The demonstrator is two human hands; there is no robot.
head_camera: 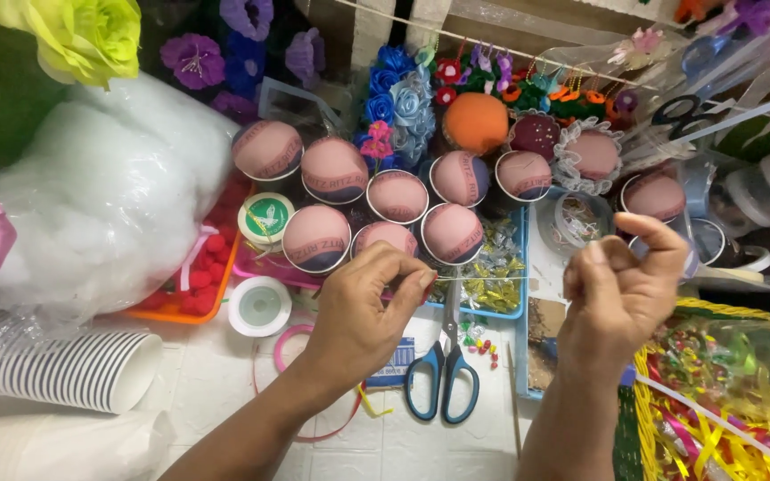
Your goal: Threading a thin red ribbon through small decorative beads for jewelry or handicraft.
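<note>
**Presently: both hands pinch one taut thread above the craft table**

Nearest the camera, the left hand is closed, its fingertips pinched on one end of a thin thread. The right hand is likewise closed, thumb and forefinger gripping the other end. The thread runs level and tight between them, held clear of the table.

Directly below the span, blue-handled scissors lie on the white surface, blades pointing away. Stacked paper cups lie on their side at the left edge; a yellow basket of ribbon sits at the right.

Further back, fabric-topped round cups stand clustered. White stuffing is bagged to their left. Artificial flowers line the rear.
</note>
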